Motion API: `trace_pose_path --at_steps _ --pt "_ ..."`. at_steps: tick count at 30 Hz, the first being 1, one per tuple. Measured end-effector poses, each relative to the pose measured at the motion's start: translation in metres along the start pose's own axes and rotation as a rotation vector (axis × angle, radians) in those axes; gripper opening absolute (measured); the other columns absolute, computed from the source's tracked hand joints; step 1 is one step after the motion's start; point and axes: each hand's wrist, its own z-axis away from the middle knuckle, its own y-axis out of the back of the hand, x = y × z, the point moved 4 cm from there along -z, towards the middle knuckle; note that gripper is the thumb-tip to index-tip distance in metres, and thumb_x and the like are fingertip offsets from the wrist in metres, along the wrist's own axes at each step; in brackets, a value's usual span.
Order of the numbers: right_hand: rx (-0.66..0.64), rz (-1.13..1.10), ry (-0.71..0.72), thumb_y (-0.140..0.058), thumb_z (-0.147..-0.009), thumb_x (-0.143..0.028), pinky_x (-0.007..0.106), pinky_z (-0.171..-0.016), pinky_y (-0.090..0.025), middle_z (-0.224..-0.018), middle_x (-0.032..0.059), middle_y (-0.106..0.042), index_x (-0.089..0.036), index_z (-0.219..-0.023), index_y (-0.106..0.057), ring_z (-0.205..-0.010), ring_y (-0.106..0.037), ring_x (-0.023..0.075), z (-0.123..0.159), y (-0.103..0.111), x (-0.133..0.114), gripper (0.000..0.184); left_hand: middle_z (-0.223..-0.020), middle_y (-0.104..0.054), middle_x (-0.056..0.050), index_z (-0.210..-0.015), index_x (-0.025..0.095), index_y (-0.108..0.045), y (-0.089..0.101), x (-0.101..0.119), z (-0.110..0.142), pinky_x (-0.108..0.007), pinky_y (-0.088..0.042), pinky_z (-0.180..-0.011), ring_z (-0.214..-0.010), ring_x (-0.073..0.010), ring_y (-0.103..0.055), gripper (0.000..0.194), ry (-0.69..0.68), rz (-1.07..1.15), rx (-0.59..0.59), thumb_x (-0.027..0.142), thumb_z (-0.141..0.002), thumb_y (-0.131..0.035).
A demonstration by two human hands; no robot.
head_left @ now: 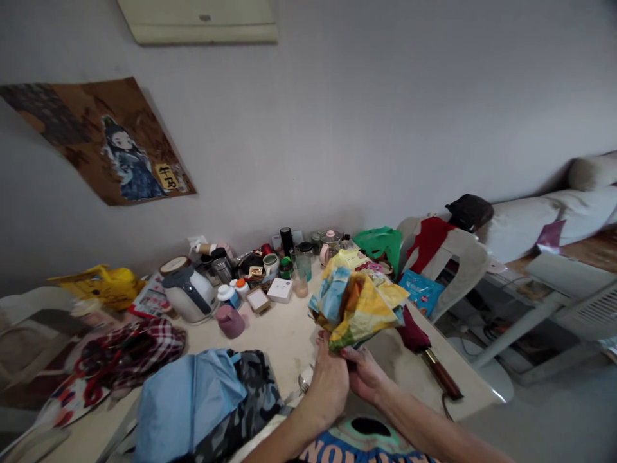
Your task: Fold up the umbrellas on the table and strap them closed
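Yellow plastic bag, crumpled, one piece: raised over table, well right of kettle. Our left hand and right hand: both grasping bag's lower end, close together. We list further, by kettle: white box, to its right; light-blue cloth, in front of it; fork, in front and right, near our left wrist; wine-red umbrella, brown handle, far right; green plastic bag, right and farther back.
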Motion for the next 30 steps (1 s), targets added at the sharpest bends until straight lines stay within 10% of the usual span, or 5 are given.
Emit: trace_pose_path --at_steps 7,11,18,24,30 --pt "-0.003 0.022 0.043 -0.081 -0.043 -0.022 0.042 -0.079 -0.051 -0.069 0.0055 -0.071 -0.022 -0.06 -0.065 -0.086 -0.065 0.0295 -0.007 0.014 -0.016 0.023 -0.133 -0.052 -0.019 -0.132 0.014 -0.05 0.031 0.037 0.019 -0.054 -0.031 -0.107 -0.123 -0.0335 -0.046 0.049 -0.132 -0.17 -0.221 0.019 -0.083 -0.046" --pt "0.03 -0.018 0.191 -0.083 -0.046 -0.016 0.029 -0.058 -0.049 -0.059 0.0 -0.064 -0.018 -0.061 -0.063 -0.056 -0.057 0.0148 -0.007 0.022 -0.036 0.025 -0.124 -0.061 -0.014 -0.135 0.016 -0.047 0.063 0.045 0.015 -0.037 -0.045 -0.098 -0.11 -0.0236 -0.058 0.054 -0.203 0.185 -0.387 0.02 -0.082 -0.051" --pt "-0.169 -0.104 0.002 -0.079 -0.055 -0.015 0.011 -0.035 -0.015 -0.047 -0.0077 -0.04 -0.013 -0.06 -0.058 -0.039 -0.02 -0.0002 -0.001 0.031 -0.038 0.021 -0.093 -0.069 -0.01 -0.111 0.014 -0.065 0.113 0.015 0.002 -0.031 -0.052 -0.077 -0.081 -0.018 -0.065 0.032 -0.11 0.341 -0.135 0.032 -0.089 -0.051" --pt "-0.377 -0.075 -0.094 -0.076 -0.054 -0.02 0.014 -0.037 -0.014 -0.048 -0.0073 -0.036 -0.014 -0.055 -0.054 -0.042 -0.014 0.0012 0.0 0.027 -0.031 0.023 -0.079 -0.064 -0.004 -0.097 0.016 -0.068 0.143 0.068 0.022 -0.023 -0.05 -0.062 -0.065 -0.0114 -0.06 0.019 -0.3 0.413 0.173 0.023 -0.091 -0.051" --pt "-0.334 0.21 0.015 -0.084 -0.048 -0.04 0.019 -0.039 -0.022 -0.052 -0.0048 -0.041 -0.018 -0.068 -0.062 -0.043 -0.026 0.0052 -0.003 0.028 -0.025 0.036 -0.106 -0.064 -0.011 -0.118 0.017 -0.059 0.126 0.101 0.014 -0.027 -0.056 -0.071 -0.088 -0.0173 -0.065 0.031 -0.22 0.599 -0.013 0.019 -0.088 -0.052"
